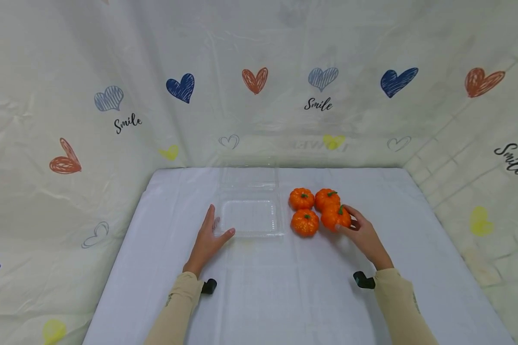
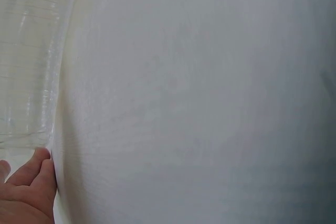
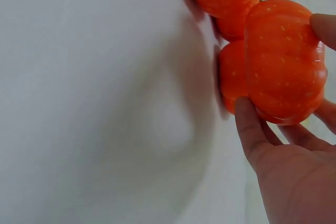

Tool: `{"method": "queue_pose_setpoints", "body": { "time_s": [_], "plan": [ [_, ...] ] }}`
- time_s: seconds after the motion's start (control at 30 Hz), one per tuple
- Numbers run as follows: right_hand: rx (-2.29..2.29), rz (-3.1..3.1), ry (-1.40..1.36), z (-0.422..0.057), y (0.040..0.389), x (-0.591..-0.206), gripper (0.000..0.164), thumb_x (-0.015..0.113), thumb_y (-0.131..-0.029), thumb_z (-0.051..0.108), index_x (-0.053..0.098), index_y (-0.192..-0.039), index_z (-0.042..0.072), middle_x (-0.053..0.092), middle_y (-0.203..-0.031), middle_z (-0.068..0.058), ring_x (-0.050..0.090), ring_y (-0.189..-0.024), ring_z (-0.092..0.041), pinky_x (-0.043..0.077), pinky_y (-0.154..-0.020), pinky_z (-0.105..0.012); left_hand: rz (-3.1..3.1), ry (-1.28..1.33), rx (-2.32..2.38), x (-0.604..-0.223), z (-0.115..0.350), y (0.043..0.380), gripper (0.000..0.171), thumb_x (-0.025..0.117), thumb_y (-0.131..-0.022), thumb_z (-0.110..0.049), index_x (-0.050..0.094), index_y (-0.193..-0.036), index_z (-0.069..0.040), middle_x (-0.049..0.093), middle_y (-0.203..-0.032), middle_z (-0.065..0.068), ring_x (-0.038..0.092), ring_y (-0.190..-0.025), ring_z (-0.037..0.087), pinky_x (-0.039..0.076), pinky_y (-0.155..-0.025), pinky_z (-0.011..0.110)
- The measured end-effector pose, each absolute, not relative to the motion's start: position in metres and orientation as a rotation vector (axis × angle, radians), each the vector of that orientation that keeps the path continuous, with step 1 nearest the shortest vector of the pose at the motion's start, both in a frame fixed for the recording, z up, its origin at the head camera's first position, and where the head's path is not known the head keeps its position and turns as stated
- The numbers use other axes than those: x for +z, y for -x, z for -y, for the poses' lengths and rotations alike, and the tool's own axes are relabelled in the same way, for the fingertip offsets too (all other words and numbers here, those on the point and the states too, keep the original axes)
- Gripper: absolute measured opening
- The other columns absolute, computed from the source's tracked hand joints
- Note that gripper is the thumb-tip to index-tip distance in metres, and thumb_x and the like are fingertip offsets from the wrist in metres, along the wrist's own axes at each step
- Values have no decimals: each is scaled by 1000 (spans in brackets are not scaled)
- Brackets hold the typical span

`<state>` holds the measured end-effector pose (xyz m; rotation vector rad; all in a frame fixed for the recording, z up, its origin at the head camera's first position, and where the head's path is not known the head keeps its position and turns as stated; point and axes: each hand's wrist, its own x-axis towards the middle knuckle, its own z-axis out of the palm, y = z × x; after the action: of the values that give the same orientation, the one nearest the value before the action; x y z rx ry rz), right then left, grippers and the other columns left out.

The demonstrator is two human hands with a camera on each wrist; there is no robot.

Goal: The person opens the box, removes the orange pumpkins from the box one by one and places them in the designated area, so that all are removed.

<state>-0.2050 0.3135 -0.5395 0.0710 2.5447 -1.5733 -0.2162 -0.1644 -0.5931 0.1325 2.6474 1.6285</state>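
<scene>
A small orange pumpkin with a green stem (image 1: pixel 333 220) is gripped by my right hand (image 1: pixel 367 238), thumb on one side and fingers around the other. In the right wrist view this pumpkin (image 3: pixel 286 61) overlaps the ones behind it. A clear plastic clamshell box (image 1: pixel 251 235) stands with its lid (image 1: pixel 248 179) folded back. At its front left corner rests my left hand (image 1: pixel 205 247), fingers extended along the side and thumb by the front edge. The left wrist view shows the fingertips right at the box's corner (image 2: pixel 47 129).
Three more orange pumpkins sit close together right of the box: a back left one (image 1: pixel 301 198), a front left one (image 1: pixel 305 223) and a back right one (image 1: pixel 326 196). A white cloth (image 1: pixel 285 297) covers the table, with a heart-printed curtain (image 1: pixel 224 110) behind it.
</scene>
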Motion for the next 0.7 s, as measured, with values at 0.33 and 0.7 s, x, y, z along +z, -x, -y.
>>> {"method": "queue_pose_setpoints", "body": {
  "time_s": [0.33,0.7],
  "plan": [
    [-1513,-2545,-104,-318,201,-552,84,72,-104,36,27,-171,10,26,-171,-26,42,-143,-53,42,-114,-68,-2639,-129,1632,-594,164,215,115,81,-94,-53,4,-174,-22,4,-179,-2,37,-156,32,22,-128,55],
    [-1534,-2520,-86,-317,202,-560,84,73,-103,36,29,-170,9,26,-172,-25,38,-147,-54,38,-116,-69,-2643,-122,1616,-592,165,216,116,81,-93,-54,4,-174,-24,3,-179,-5,36,-156,29,23,-128,52]
  ]
}}
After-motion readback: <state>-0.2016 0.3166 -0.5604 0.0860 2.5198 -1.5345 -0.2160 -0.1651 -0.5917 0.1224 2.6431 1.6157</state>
